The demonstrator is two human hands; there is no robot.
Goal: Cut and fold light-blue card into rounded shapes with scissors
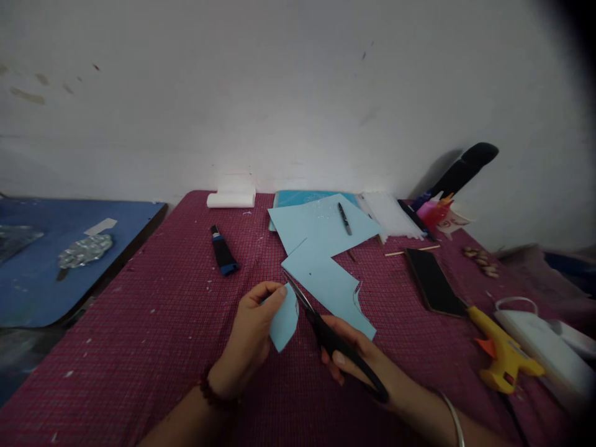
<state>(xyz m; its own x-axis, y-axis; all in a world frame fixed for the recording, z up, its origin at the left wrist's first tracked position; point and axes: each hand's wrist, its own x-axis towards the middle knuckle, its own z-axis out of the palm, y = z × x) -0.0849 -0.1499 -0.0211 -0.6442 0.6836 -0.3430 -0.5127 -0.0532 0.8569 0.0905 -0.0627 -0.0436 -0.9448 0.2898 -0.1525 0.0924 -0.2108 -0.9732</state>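
Note:
My left hand (254, 323) pinches a small piece of light blue paper (285, 320) with a curved edge. In my right hand (361, 354) is a pair of scissors (338, 338) with black handles. The blades point up and left, along the edge of the small piece. Just beyond them lies a larger cut sheet of blue paper (326, 273), with a curved notch marked by a dark line on its right side. Behind it rests another blue sheet (310, 220) with a black pen (344, 218) on top.
A dark blue-and-black tube-like item (223, 251) lies left on the red checked cloth (177, 310). A white roll (231, 198) is near the wall. To the right are a black phone (433, 281), a yellow glue gun (503, 351), a white power strip (544, 347) and a thin stick (412, 251).

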